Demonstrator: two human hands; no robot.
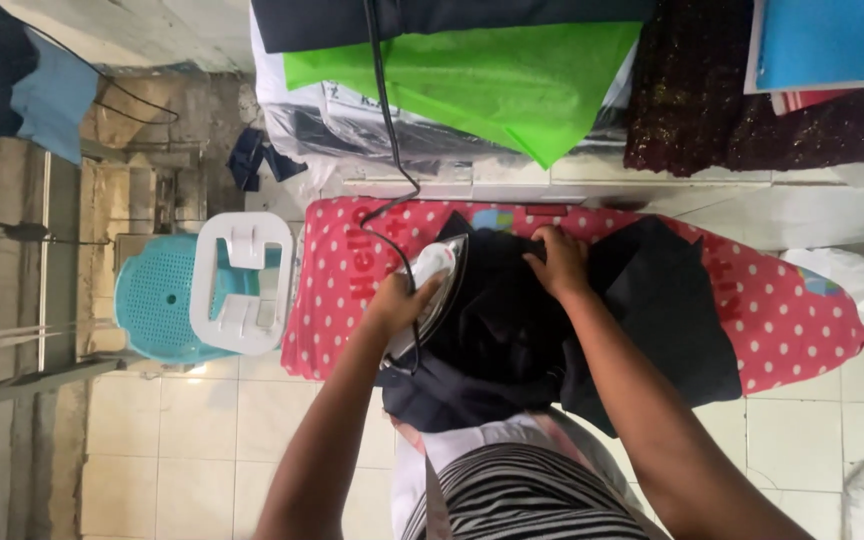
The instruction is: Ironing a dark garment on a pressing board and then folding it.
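Head view, left hand: the left hand is wrapping its fingers round the handle of a white plastic electric iron with a dark metal soleplate, closed on it.
Head view, right hand: the right hand is lying flat with fingers together, pressing down on a dark navy, softly creased cloth garment.
Iron: it is sitting on the garment at 9 o'clock of the right hand, its pointed nose aiming toward 1 o'clock.
Garment: it is lying crumpled across the middle of a long padded ironing board with a red, white-dotted cover, spilling over the near edge.
Cord: a thin black cable is running from the iron toward 12 o'clock, over the stacked fabrics.
Hard to see: the soleplate's underside is hidden; the left fingertips are tucked behind the handle.
Cut off: the forearms and a striped top are leaving the bottom edge.
Room: a pale tiled floor is showing below; a turquoise perforated plastic stool is standing at 9 o'clock of the board, carrying a white moulded plastic piece.
Background: a bright green folded fabric is lying at 12 o'clock.
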